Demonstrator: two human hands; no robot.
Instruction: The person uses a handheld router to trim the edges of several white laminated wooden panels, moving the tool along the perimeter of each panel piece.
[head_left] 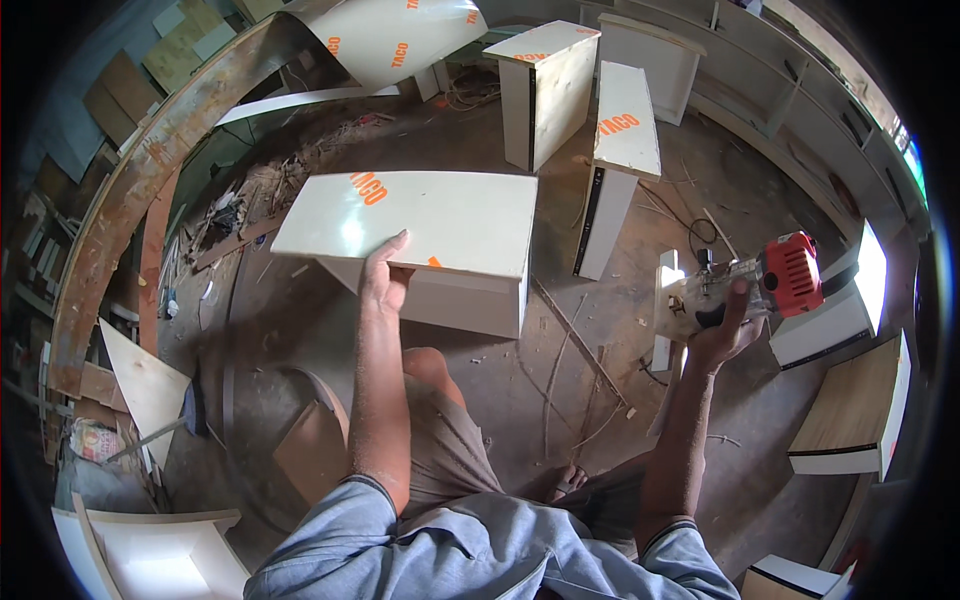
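We judge the white box [460,235] at our left to be already put together, its broad top panel on and its sides joined beneath. What is left on it is harder to say: the power tool [745,290] is held well apart from it, no cut edge is plain to see, and we cannot tell whether its edges have been trimmed. No dark strip shows on the faces of it that we see, while several other boxes carry one, such as the dark strip [591,220] on the nearer upright box [620,140]. Our left hand [385,272] is closed over the near edge of the top panel; our right hand [718,345] is wrapped around the tool. The white box lies ahead of us, left of the middle, above the floor [490,375]; whether it rests there or is propped, we cannot tell. Counting, we find one power tool, one box under the left hand, two standing upright beyond it, counting the rear upright box [560,105], three along the right, the middle one being a wood-faced box [850,405], and one open white box [165,565] at lower left.
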